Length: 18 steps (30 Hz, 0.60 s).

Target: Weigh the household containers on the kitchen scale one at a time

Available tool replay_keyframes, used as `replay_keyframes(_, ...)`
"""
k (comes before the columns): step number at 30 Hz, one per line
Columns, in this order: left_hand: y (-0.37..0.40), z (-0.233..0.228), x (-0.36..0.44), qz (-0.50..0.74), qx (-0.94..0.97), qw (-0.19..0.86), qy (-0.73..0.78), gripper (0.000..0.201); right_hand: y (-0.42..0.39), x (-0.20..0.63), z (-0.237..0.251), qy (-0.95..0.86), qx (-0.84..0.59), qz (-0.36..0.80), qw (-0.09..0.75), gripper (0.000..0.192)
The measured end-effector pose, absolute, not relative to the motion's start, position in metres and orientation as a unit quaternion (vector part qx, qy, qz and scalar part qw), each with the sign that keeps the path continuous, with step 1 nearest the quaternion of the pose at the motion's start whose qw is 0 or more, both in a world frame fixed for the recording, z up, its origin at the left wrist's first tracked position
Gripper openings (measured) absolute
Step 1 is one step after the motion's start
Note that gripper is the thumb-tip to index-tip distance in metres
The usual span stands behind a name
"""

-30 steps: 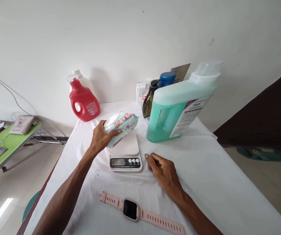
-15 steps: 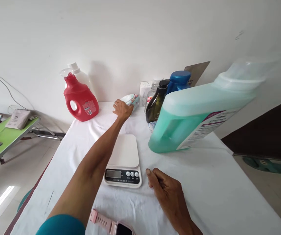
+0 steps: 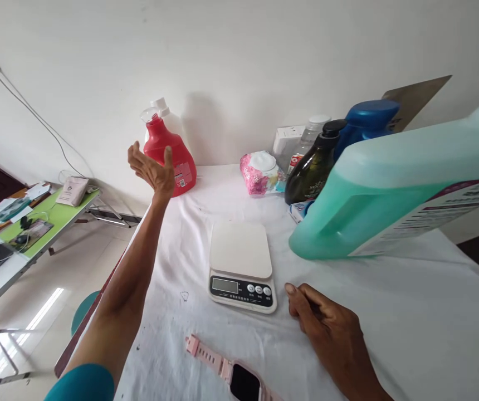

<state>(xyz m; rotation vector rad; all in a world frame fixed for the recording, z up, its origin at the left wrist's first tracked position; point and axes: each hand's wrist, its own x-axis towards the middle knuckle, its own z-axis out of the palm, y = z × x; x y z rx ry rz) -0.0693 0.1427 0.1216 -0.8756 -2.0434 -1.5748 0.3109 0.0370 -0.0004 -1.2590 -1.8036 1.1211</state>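
My left hand (image 3: 155,170) is raised with its fingers spread and holds nothing. It is in front of the red detergent jug (image 3: 168,146), overlapping its left side; I cannot tell whether they touch. Resting on the white cloth, my right hand (image 3: 327,323) is curled closed, thumb against the index finger, with nothing visible in it. Just left of that hand lies a white kitchen scale (image 3: 242,250), its pan bare and its display blank. A pink pack of wet wipes (image 3: 260,174) with a white lid sits near the wall, apart from both hands.
A large jug of green liquid (image 3: 373,206) stands at right. Behind it are a dark pump bottle (image 3: 312,172), a clear bottle (image 3: 306,139) and a blue bottle (image 3: 367,120). A pink smartwatch (image 3: 243,381) lies in front. At far left stands a green-topped table (image 3: 62,217).
My left hand has let go of the wipes pack and moved left to the red jug. The pack now shows its pink side. The view has shifted left; my right hand stays curled beside the scale.
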Motion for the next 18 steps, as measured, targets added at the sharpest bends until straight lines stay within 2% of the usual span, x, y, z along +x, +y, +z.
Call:
replay_keyframes(4, 0.138, 0.111, -0.132, -0.555, -0.266, 0.056, -0.787, 0.045, 0.037, 0.312, -0.002, -0.685, -0.499, 0.435, 0.304, 0.058)
replay_keyframes(7, 0.140, 0.097, -0.152, -0.579, -0.312, -0.018, -0.753, 0.049, 0.037, 0.311, -0.003, -0.678, -0.514, 0.436, 0.294, 0.058)
replay_keyframes(11, 0.133, 0.087, -0.138, -0.649, -0.361, -0.103, -0.661, 0.060, 0.037, 0.311, -0.002, -0.673, -0.512, 0.440, 0.303, 0.059)
replay_keyframes(18, 0.077, 0.086, -0.095, -0.688, -0.287, -0.044, -0.665, 0.061, 0.037, 0.310, 0.002, -0.672, -0.485, 0.456, 0.326, 0.058)
